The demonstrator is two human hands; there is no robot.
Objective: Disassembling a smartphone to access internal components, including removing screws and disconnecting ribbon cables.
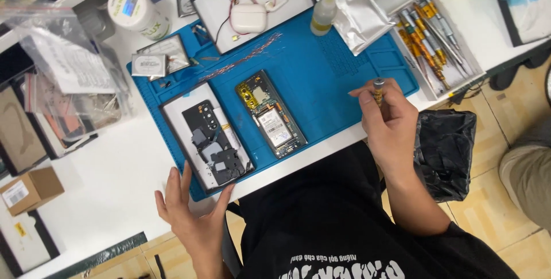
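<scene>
Screwdriver, gripped upright in my right hand over the blue mat's near edge. My left hand is spread open, holding nothing, fingertips at the detached back cover. Between my hands lies the opened phone. Beyond, I see a tray of screwdrivers, a foil pouch, a small bottle and a white earbud case.

Small brown cardboard box with white label far left; crumpled silver foil pouch top centre.
</scene>
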